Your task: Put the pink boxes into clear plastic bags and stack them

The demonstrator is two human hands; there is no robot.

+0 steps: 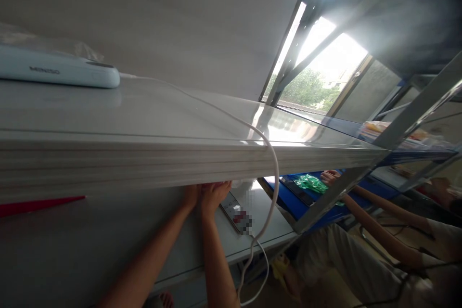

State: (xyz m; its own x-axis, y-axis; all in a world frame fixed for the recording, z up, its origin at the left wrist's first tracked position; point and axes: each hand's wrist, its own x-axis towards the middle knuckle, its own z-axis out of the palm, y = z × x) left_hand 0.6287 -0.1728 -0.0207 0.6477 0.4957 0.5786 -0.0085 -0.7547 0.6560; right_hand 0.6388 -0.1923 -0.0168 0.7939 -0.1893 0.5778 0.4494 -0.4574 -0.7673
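Seven o'clock from centre: shelf (151, 166) partly covers our left hand (191, 196) and right hand (214, 196); we cannot tell grip or progress.

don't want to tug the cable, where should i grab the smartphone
Probably grip the smartphone at mid-length, across both long edges, coming from its right side. It's a thin slab lying screen up, so the edges offer the hold; the white cable meets its near end, and the right hand is beside its left.
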